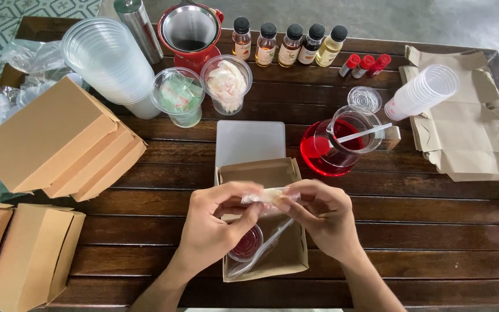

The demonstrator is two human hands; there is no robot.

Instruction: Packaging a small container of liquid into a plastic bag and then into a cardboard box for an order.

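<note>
Your left hand and right hand meet over the open cardboard box at the near middle of the wooden table, both pinching a small clear plastic packet between thumbs and fingertips. The packet hangs just above the box, holding something pale inside; what it is cannot be told. It looks light, soft and crinkly, likely slippery where the film is smooth, so the sealed edges seem the surest place to grip. Inside the box, below your hands, lie a small lidded cup of red sauce and a clear plastic spoon. Just beyond the box sits a pale flat board. Beyond and to the right of the box stands a glass jug of red liquid with a white spoon in it. Left of the box lie stacked folded cardboard boxes; far beyond it, a row of small bottles lines the table's far edge.
</note>
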